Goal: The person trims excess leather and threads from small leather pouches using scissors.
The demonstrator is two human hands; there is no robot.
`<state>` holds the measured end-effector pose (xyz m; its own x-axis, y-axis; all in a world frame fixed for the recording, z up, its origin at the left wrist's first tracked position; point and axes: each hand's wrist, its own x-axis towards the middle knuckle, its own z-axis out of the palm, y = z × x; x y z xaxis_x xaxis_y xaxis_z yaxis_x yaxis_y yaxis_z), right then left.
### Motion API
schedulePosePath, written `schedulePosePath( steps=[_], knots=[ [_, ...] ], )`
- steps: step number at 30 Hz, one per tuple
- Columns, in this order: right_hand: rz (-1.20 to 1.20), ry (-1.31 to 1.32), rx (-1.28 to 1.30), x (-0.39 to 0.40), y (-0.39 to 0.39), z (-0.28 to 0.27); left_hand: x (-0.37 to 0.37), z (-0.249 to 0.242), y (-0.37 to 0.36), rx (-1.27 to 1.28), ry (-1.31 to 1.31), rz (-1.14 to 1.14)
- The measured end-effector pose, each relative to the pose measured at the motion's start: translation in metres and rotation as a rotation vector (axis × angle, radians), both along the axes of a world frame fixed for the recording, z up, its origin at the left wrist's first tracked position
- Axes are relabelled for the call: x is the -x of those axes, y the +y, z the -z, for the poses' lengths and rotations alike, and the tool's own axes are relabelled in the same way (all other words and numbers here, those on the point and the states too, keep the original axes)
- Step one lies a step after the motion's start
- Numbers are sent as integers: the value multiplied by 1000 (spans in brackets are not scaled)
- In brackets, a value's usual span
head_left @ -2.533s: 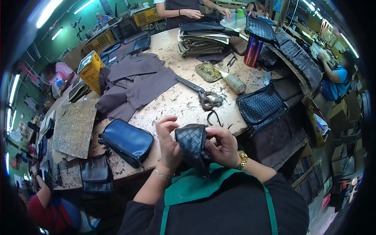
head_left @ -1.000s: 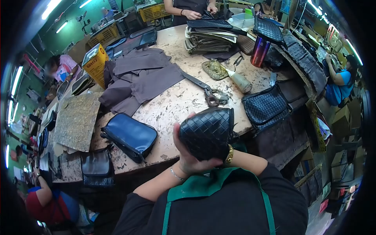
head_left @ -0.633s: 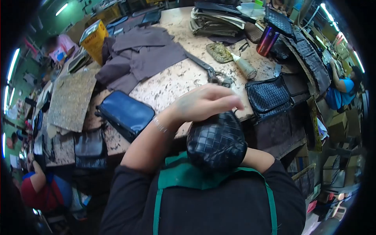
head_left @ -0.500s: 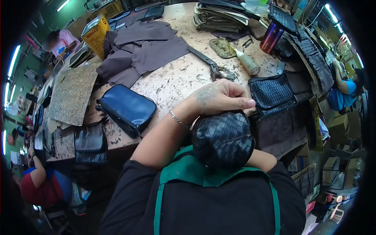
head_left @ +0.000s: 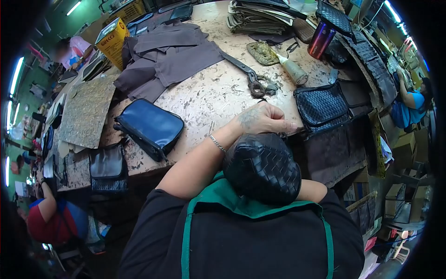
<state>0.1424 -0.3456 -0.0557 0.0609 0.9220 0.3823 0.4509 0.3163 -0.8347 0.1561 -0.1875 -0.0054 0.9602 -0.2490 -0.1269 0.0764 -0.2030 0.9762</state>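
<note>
A black woven leather pouch (head_left: 262, 167) is held up close to my chest, its braided side facing me. My left hand (head_left: 265, 117), with a chain bracelet at the wrist, is closed at the far edge of this pouch, fingers curled and thumb pressed in; the exact grip is partly hidden. Of my right arm only a piece of forearm shows beside the pouch, and the hand itself is hidden behind it. Just beyond my left hand lie large scissors (head_left: 251, 76). Another black woven bag (head_left: 323, 107) rests at the table edge to the right.
On the worn table (head_left: 200, 102) lie a shiny dark bag (head_left: 151, 128), dark fabric pieces (head_left: 167, 60), a glue-stained pad (head_left: 263, 53), a bottle (head_left: 293, 72) and a tumbler (head_left: 321, 41). Stacked sheets (head_left: 258, 18) stand at the back. Other people sit left and right.
The pouch has tilted and turned, showing more of its side. My left hand has shifted slightly left and its thumb is drawn in closer to the fingers.
</note>
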Motion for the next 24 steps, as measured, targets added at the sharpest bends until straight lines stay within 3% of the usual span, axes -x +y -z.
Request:
schedulePosePath(
  steps=[2,3,5,8,9,11,13,17,22,24],
  knots=[
    [3,39,0,-5,6,0,3,10,0,289,151,11],
    [6,58,2,-5,4,1,5,12,0,289,150,17],
    [16,97,5,-4,-3,3,14,14,6,389,-390,-179],
    [34,162,5,-2,3,5,51,-26,9,541,-473,-129],
    [34,186,7,-9,-6,5,56,-32,10,543,-470,-128],
    [21,236,14,-10,3,8,65,-39,11,81,-727,-47],
    [0,283,18,-9,0,11,70,-39,7,59,-634,-119],
    [-14,357,20,-7,-2,14,64,-32,10,33,-768,-145],
    [-20,455,33,-10,6,15,68,-35,6,228,-520,-218],
    [-13,496,30,-15,11,14,64,-28,7,217,-555,-292]
  ],
)
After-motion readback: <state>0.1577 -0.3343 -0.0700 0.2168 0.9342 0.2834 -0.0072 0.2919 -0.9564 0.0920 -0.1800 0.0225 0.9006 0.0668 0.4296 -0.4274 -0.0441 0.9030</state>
